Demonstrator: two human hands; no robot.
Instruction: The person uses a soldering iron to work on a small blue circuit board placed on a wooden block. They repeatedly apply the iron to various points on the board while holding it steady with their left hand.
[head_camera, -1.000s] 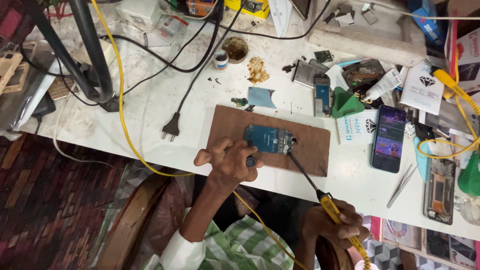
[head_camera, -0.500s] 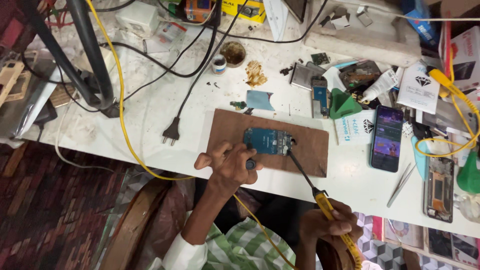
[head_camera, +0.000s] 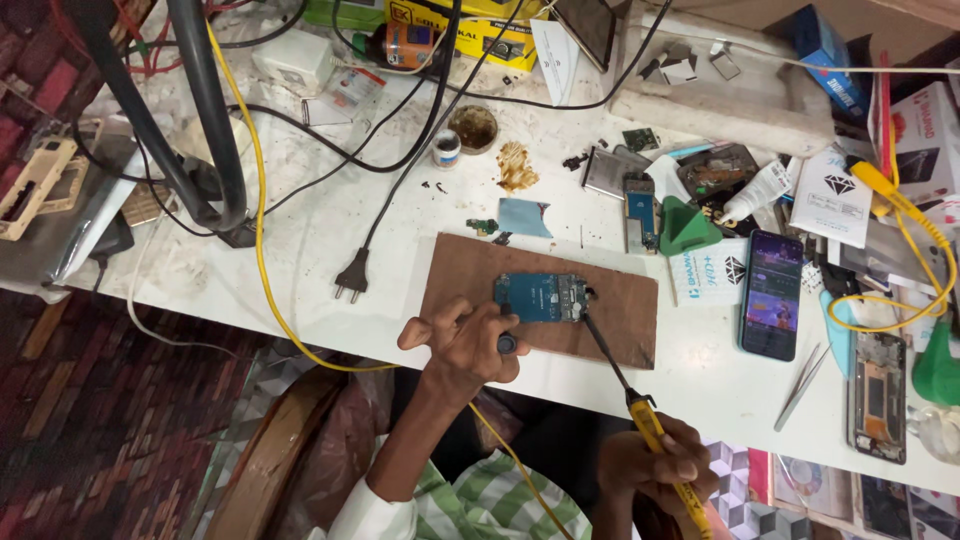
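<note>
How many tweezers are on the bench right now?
1. The tweezers lie right of the phone, near the bench's front edge. More may be hidden in the clutter.

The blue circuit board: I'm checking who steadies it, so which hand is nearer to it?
Left. The left hand sits right at the blue circuit board's near-left corner. The right hand is off the wooden board, gripping the yellow soldering iron, whose tip reaches the circuit board.
</note>
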